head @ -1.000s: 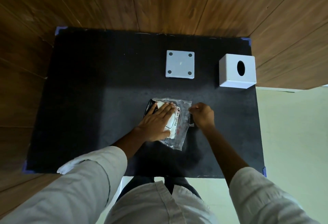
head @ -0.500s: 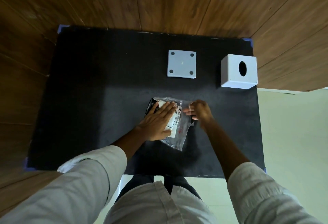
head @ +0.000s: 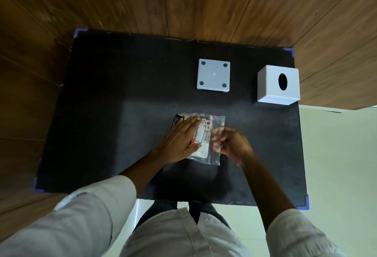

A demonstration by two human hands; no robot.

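Observation:
A pack of tissues in clear plastic wrap [head: 206, 137] lies in the middle of the black mat [head: 114, 114]. My left hand [head: 180, 138] presses flat on the pack's left half with straight fingers. My right hand [head: 231, 144] is at the pack's right side, blurred, its curled fingers pinching the loose edge of the clear wrap.
A flat white square plate with four dark dots [head: 213, 76] lies beyond the pack. A white cube box with an oval hole on top [head: 277, 88] stands at the mat's far right. A wood-panelled wall surrounds the mat's far and left sides; pale floor lies to the right.
My right hand has moved left from beside the pack onto its right edge and taken hold of the wrap. My left hand stays pressed on the pack.

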